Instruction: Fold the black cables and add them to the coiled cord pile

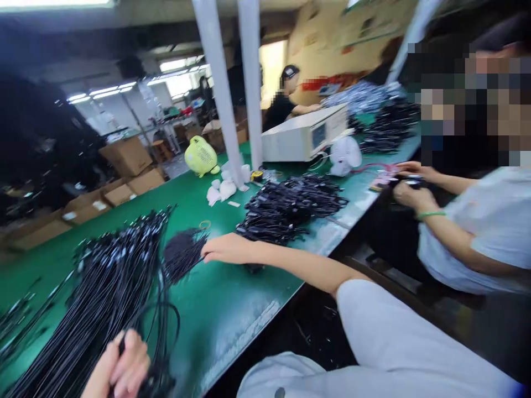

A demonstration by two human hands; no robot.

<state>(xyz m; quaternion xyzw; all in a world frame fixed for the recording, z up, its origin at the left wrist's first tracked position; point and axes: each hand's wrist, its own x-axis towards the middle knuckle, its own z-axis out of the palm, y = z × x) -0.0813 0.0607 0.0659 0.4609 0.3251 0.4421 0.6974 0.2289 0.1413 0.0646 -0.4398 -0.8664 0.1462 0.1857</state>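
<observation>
The left hand (pixel 120 366) curls its fingers snugly around a loop of black cables (pixel 155 337), keeping the strands gathered; the right hand (pixel 226 249) lies open, fingers flat and together, just beside a small black cable bundle (pixel 182 255) on the green mat (pixel 232 315).

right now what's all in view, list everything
cable piles: four, black, on the bench
bench: one, green, running across the view
machine: one, white, far along the bench
fan: one, white, beside the machine
round object: one, yellow-green, on the bench
pillars: two, white, standing at the bench
cardboard boxes: several, brown, on the floor at left
co-worker's hands: two, bare, at the bench's right edge
person: one, black shirt, beyond the machine
left hand: one, bare, gripping black cables
right hand: one, bare, on the bench by the small cable pile
</observation>
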